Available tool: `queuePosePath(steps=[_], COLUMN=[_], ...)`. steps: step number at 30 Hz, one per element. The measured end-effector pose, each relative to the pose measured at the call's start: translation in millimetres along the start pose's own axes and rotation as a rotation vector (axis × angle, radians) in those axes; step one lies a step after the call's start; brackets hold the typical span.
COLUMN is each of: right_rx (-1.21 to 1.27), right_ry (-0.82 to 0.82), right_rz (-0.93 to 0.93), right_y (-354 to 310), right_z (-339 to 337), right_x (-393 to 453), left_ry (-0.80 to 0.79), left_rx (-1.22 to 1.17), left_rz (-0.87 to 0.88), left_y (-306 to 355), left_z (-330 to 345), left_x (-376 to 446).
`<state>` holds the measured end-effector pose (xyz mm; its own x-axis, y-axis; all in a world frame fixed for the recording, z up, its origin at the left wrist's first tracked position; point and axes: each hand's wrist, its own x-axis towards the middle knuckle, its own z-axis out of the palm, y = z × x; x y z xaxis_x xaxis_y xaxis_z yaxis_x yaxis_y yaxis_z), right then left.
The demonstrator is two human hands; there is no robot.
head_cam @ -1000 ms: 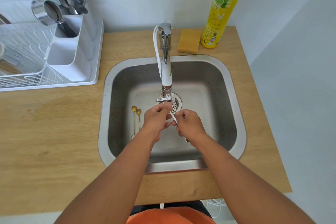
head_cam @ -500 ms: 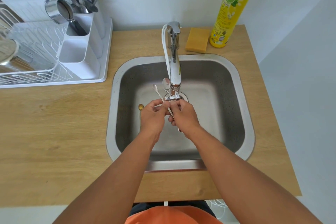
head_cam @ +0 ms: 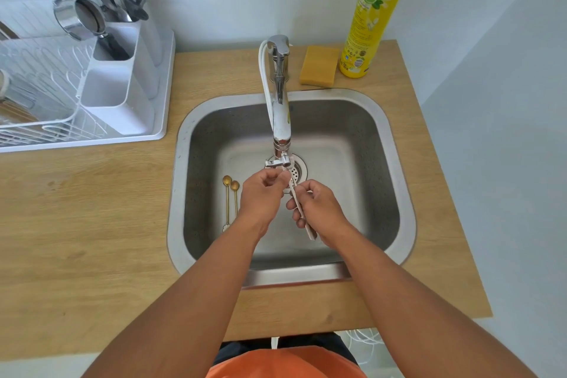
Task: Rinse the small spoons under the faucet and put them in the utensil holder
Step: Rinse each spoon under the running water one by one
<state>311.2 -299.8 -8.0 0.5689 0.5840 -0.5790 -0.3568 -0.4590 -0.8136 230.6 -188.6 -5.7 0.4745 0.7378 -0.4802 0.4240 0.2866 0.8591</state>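
Both of my hands are over the steel sink [head_cam: 395,138], just below the faucet [head_cam: 280,107] spout. My right hand [head_cam: 319,209] grips the white handle of a small spoon [head_cam: 299,207] that slants up toward the spout. My left hand [head_cam: 264,196] pinches its upper end, so the bowl is hidden. Two small gold spoons [head_cam: 230,199] lie side by side on the sink floor, left of my left hand. The white utensil holder [head_cam: 122,92] stands in the dish rack at the upper left, with cutlery and a metal cup in its far compartments.
A white dish rack [head_cam: 40,95] on a tray fills the counter's left back. A yellow sponge [head_cam: 319,69] and a tall yellow-green detergent bottle [head_cam: 374,12] stand behind the sink at right. The wooden counter [head_cam: 86,224] surrounds the sink.
The spoon was tilted up to the left of the spout half a second ago; now its handle points down right in my right hand. The view has shifted a little.
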Motion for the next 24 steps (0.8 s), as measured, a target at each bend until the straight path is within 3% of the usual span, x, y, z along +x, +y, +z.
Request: queuePosePath(steps=[14, 24], right_rx=[-0.040, -0.064], right_ry=[-0.021, -0.013], right_rz=[0.013, -0.003], right_y=[5.8, 4.5], right_z=[-4.9, 4.0], right_x=[-8.9, 0.1], left_ry=[-0.028, 0.045], left_rx=[0.078, -0.073], left_rz=[-0.107, -0.247], left_y=[0.6, -10.4], left_z=[7.7, 0.9], left_x=[1.0, -1.9])
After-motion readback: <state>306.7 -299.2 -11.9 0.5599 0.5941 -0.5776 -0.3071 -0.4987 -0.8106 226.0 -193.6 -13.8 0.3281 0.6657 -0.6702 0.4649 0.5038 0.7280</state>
